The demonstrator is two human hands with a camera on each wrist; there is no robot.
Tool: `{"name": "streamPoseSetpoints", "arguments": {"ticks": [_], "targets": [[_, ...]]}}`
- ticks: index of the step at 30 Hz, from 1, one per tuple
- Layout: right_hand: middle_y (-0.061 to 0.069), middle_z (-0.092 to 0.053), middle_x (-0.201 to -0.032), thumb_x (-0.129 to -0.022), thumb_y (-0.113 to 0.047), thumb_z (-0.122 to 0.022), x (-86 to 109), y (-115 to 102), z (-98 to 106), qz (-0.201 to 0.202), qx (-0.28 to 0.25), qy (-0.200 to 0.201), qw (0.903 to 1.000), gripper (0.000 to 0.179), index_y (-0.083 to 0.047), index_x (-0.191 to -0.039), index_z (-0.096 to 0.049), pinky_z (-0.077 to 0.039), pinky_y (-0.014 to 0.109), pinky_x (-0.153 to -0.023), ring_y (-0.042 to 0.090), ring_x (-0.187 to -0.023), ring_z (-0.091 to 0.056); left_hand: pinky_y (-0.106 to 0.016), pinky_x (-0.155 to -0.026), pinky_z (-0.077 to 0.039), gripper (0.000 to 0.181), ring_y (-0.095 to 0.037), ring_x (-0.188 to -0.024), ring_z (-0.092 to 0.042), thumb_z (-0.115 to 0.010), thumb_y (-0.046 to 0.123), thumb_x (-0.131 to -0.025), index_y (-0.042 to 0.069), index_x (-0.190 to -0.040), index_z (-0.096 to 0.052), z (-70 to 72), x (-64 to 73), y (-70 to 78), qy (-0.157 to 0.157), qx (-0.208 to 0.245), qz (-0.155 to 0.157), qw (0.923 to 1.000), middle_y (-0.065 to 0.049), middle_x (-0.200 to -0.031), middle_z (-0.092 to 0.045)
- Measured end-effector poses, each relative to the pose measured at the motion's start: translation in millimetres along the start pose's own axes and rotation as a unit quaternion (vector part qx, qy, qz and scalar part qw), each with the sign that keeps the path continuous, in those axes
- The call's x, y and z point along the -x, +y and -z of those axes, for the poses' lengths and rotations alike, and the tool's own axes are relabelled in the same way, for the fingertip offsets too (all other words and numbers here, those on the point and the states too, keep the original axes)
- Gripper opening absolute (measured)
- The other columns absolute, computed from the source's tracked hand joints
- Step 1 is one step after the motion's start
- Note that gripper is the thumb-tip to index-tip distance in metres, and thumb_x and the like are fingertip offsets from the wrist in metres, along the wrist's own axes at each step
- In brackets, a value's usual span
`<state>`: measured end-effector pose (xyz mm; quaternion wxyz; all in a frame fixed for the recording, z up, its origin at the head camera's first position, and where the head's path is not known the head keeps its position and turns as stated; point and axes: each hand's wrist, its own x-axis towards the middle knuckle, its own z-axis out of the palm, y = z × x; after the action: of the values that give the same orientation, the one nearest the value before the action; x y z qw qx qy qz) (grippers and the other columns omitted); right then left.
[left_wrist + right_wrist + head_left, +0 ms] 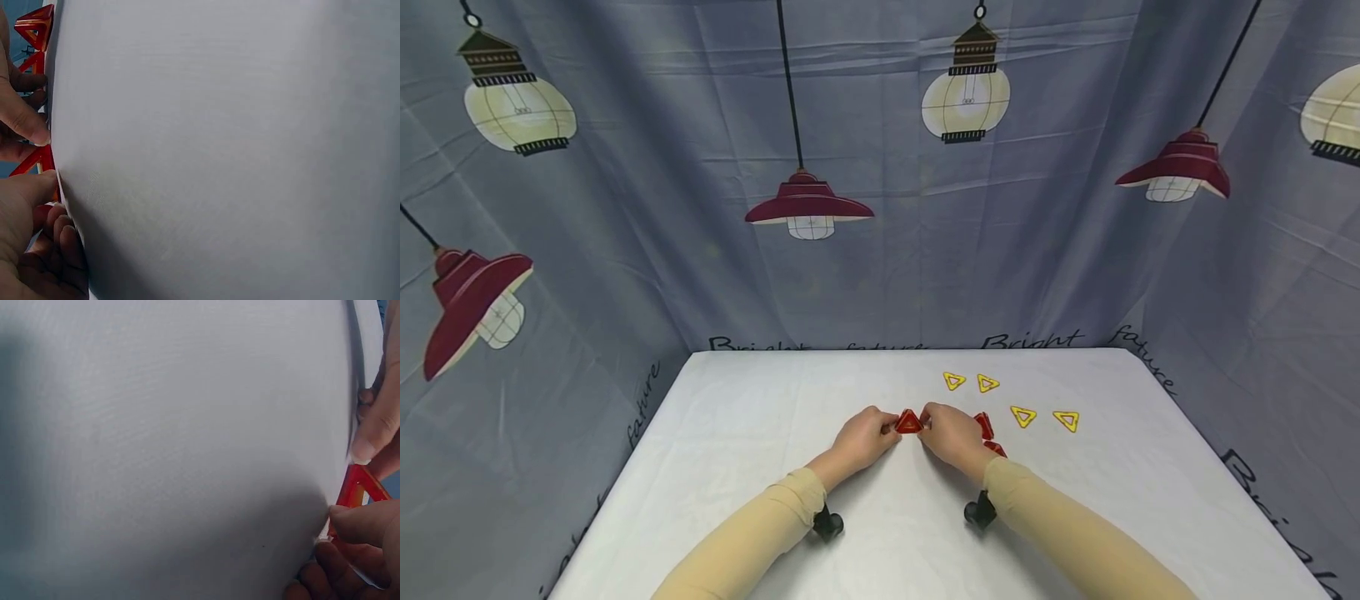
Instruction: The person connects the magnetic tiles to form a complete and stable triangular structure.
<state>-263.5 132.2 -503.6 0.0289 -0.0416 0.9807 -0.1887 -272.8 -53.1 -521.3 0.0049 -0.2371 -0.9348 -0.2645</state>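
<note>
The left hand [861, 436] pinches one corner of a red triangle [908, 423], and the right hand [952, 432] pinches another — so it sits right between them. Just beside the right hand are two more red pieces [984, 426], partly hidden. Farther right, four yellow triangles [1022, 409] lie apart on the white desk [760, 408] — and behind hangs a gray cloth [880, 287] with lamp pictures.

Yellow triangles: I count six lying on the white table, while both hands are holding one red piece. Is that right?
Not quite: the count is wrong. The head view shows four yellow triangles lying on the white table, not six. The rest stands: the left hand and right hand are both holding one red piece.
</note>
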Motion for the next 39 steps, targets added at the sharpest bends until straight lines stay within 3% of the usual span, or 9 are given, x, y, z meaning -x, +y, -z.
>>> {"name": "streamPoseSetpoints", "arguments": {"ticks": [8,11,16,22,30,35,39], "targets": [[0.001,-0.067,-0.091,-0.092,-0.019,-0.075,5.0,0,15,0.005,-0.03,-0.037,0.9989,0.025,-0.009,-0.114,-0.071,-0.053,0.039,-0.073,0.016,-0.079,-0.06,-0.03,-0.073,-0.049,0.045,-0.013,-0.081,-0.054,-0.073,0.021,-0.095,0.0,-0.134,-0.066,2.9,10.1,-0.4,-0.012,0.007,0.003,0.9999,-0.001,-0.094,-0.061],[0.002,-0.066,-0.091,-0.092,-0.018,-0.074,8.5,2,22,0.012,-0.057,-0.043,0.9974,0.028,-0.009,-0.118,-0.07,-0.053,0.038,-0.069,0.016,-0.074,-0.061,-0.036,-0.083,-0.052,0.048,-0.019,-0.094,-0.059,-0.071,0.025,-0.096,0.002,-0.137,-0.063,4.4,15.7,0.0,-0.015,-0.006,0.008,0.9998,-0.005,-0.106,-0.065],[-0.001,-0.064,-0.091,-0.093,-0.02,-0.075,17.2,4,36,0.02,-0.101,-0.041,0.9939,0.031,-0.01,-0.122,-0.07,-0.049,0.033,-0.062,0.016,-0.069,-0.058,-0.042,-0.095,-0.05,0.053,-0.027,-0.112,-0.059,-0.07,0.032,-0.096,0.007,-0.142,-0.06,8.5,25.1,-0.1,-0.019,-0.026,0.015,0.9994,-0.011,-0.125,-0.064],[-0.005,-0.067,-0.096,-0.095,-0.023,-0.074,23.1,12,53,0.046,-0.113,-0.007,0.9925,0.031,-0.012,-0.124,-0.071,-0.051,0.033,-0.069,0.014,-0.086,-0.062,-0.047,-0.103,-0.046,0.055,-0.031,-0.121,-0.057,-0.069,0.034,-0.096,0.011,-0.146,-0.057,12.7,36.6,-2.4,-0.018,-0.039,0.007,0.9991,-0.011,-0.134,-0.062],[0.0,-0.068,-0.11,-0.099,-0.027,-0.069,25.0,45,76,0.058,-0.126,0.031,0.9899,0.036,-0.011,-0.131,-0.067,-0.055,0.041,-0.081,0.02,-0.098,-0.064,-0.051,-0.109,-0.041,0.061,-0.033,-0.132,-0.05,-0.068,0.034,-0.097,0.012,-0.151,-0.051,16.1,54.3,-6.2,-0.02,-0.014,-0.012,0.9996,-0.01,-0.143,-0.057],[0.009,-0.066,-0.121,-0.1,-0.027,-0.066,29.1,74,86,0.058,-0.107,0.063,0.9905,0.04,-0.007,-0.135,-0.064,-0.052,0.052,-0.092,0.031,-0.111,-0.062,-0.049,-0.112,-0.038,0.062,-0.03,-0.136,-0.047,-0.067,0.033,-0.098,0.013,-0.153,-0.048,19.5,63.1,-1.9,-0.016,-0.002,-0.025,0.9995,-0.007,-0.146,-0.054],[0.016,-0.065,-0.126,-0.1,-0.025,-0.066,32.9,105,90,0.062,-0.078,0.093,0.9906,0.04,-0.004,-0.134,-0.064,-0.051,0.056,-0.09,0.036,-0.113,-0.06,-0.048,-0.114,-0.037,0.063,-0.029,-0.137,-0.047,-0.068,0.033,-0.098,0.013,-0.154,-0.047,20.6,68.2,5.1,-0.014,-0.013,-0.046,0.9988,-0.005,-0.147,-0.053]]}}
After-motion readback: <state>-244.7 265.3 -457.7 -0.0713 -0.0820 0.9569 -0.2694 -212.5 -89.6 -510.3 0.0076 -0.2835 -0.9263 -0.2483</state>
